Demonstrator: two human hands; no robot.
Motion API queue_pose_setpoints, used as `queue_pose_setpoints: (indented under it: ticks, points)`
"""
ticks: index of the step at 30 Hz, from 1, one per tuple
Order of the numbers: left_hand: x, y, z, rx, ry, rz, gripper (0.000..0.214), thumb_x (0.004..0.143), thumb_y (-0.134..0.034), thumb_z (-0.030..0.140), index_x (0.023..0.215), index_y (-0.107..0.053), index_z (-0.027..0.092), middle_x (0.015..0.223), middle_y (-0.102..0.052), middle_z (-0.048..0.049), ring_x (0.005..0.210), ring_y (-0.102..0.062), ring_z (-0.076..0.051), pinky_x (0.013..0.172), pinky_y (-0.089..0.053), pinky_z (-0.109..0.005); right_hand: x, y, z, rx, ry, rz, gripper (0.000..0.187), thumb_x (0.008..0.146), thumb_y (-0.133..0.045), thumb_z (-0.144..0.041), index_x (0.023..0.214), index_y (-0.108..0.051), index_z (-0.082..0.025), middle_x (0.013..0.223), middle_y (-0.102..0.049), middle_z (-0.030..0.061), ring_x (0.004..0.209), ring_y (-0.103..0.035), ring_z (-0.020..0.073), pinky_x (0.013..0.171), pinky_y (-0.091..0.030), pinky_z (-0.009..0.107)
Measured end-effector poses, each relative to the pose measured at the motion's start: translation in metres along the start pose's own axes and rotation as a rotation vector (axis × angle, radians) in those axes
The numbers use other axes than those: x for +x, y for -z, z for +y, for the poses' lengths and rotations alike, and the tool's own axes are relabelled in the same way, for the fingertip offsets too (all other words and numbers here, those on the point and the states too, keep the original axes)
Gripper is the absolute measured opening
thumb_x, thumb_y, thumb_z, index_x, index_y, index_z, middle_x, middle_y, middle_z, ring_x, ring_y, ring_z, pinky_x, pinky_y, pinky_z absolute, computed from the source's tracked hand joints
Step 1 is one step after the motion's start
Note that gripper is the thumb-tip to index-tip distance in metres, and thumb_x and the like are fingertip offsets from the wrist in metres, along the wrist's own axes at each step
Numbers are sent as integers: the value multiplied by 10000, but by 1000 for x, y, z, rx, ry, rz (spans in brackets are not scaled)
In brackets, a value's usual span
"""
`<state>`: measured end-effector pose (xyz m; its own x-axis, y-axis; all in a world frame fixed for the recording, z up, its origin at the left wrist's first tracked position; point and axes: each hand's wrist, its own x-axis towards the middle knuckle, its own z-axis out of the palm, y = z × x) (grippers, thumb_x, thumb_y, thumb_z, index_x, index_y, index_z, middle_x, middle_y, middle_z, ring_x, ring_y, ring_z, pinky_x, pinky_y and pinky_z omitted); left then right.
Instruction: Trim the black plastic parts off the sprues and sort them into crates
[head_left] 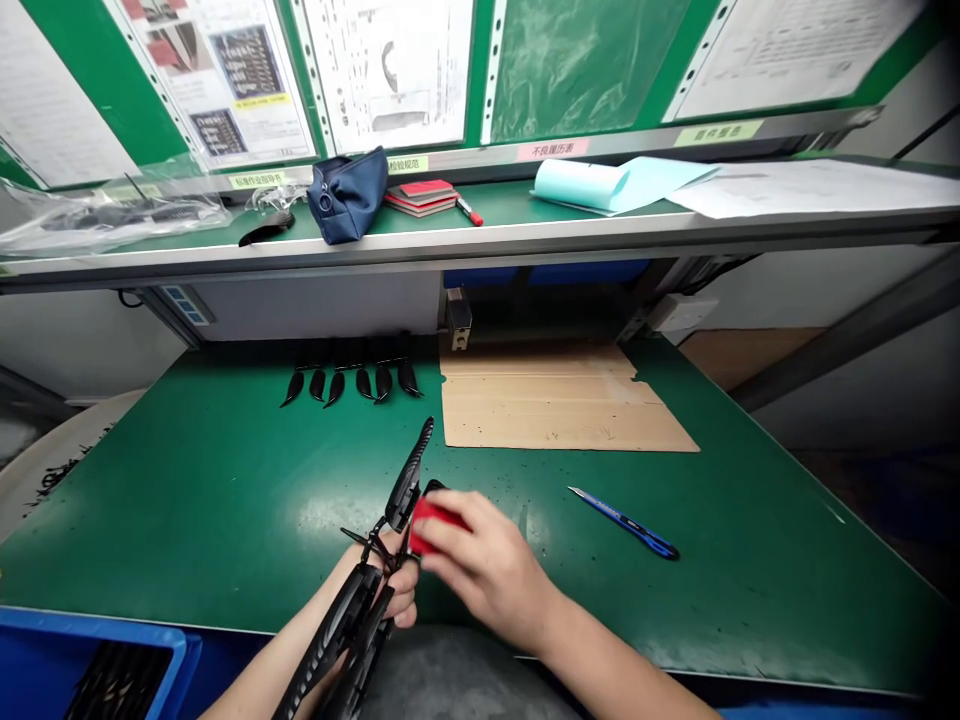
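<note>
My left hand [399, 592] is closed around a black moulded plastic part [406, 492] with long ribbed, blade-like pieces joined at a thin middle piece. Two of its pieces reach down toward my lap, while another points up and away. Between the fingers and thumb of my right hand [491, 572] is a red pad [431, 524], held against or right beside the black part's upper end. My fingers cover much of the pad, so its contact is partly hidden. To the right of my right hand lies a blue utility knife [626, 522], blade tip out.
Several black curved pieces [337, 388] line the bench's back. A cardboard sheet [555, 410] lies right of them. On the shelf sit a navy pouch [347, 195], red-topped pads [422, 197], a red-capped marker [469, 211] and papers. A blue bin [180, 660] holds black parts at lower left.
</note>
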<state>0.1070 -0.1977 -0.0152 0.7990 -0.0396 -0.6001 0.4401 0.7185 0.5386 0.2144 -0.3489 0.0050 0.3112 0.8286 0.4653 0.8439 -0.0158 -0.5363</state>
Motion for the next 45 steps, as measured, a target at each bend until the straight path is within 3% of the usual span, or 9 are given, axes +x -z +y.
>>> queue_pose_setpoints:
  ticks: [6, 17, 19, 22, 24, 29, 33, 39, 45]
  points:
    - [2, -12, 7, -10, 10, 10, 287, 871, -497, 431, 726, -469, 186, 417, -388, 100, 290, -213, -29, 397, -268, -213, 2, 5, 13, 15, 3, -19, 289, 895, -551, -258, 1183, -581, -252, 1216, -536, 96, 998, -521, 209, 831, -481, 359]
    - [19, -4, 12, -10, 1, -14, 276, 863, -513, 451, 820, -532, 179, 424, -365, 106, 297, -209, -36, 414, -260, -229, 10, 4, 34, 60, 42, -15, 276, 891, -528, -245, 1158, -597, -244, 1254, -539, 106, 1057, -523, 233, 867, -479, 396]
    - [19, -4, 15, -16, -14, -41, 276, 874, -507, 429, 905, -570, 162, 433, -371, 104, 302, -210, -35, 415, -247, -231, 12, 4, 45, 141, -124, 90, 244, 923, -470, -280, 1123, -606, -240, 1177, -588, 99, 1033, -550, 228, 869, -482, 397]
    - [21, 0, 19, -10, -10, -99, 383, 874, -513, 447, 1094, -573, 139, 424, -378, 106, 285, -216, -44, 403, -239, -240, 12, 3, 50, 461, -606, 321, 316, 975, -324, -390, 1097, -556, -213, 824, -630, 51, 729, -603, 170, 665, -524, 316]
    - [24, 3, 20, 1, -16, -110, 426, 843, -554, 478, 1110, -572, 146, 411, -375, 109, 272, -227, -48, 394, -242, -241, 11, 0, 39, 724, -720, 316, 338, 958, -348, -469, 1120, -499, -214, 722, -588, 8, 584, -556, 139, 523, -486, 260]
    - [26, 1, 21, 78, -41, -53, 319, 778, -637, 471, 868, -595, 169, 427, -378, 99, 297, -273, -39, 416, -270, -241, 15, -15, 21, 816, -618, 65, 227, 867, -570, -422, 913, -543, -201, 745, -582, -4, 616, -537, 116, 545, -455, 227]
    - [22, -1, 22, 95, -33, -49, 433, 765, -642, 481, 1047, -583, 158, 425, -376, 106, 298, -280, -47, 410, -267, -245, 20, -15, 44, 567, -781, 276, 209, 908, -501, -396, 913, -549, -193, 624, -520, -31, 535, -487, 117, 494, -414, 233]
    - [21, -2, 21, 99, -34, -67, 451, 811, -601, 434, 1130, -575, 116, 425, -361, 106, 298, -275, -43, 412, -273, -246, 14, -16, 40, 403, -302, 270, 208, 906, -483, -191, 1060, -615, -232, 951, -527, 52, 815, -560, 153, 721, -495, 289]
    - [20, -3, 16, 79, -19, -57, 295, 791, -618, 437, 889, -606, 159, 400, -339, 109, 284, -219, -39, 383, -247, -236, 11, -8, 31, 504, -328, 159, 198, 912, -492, -197, 1020, -655, -225, 899, -539, 46, 796, -566, 147, 709, -512, 291]
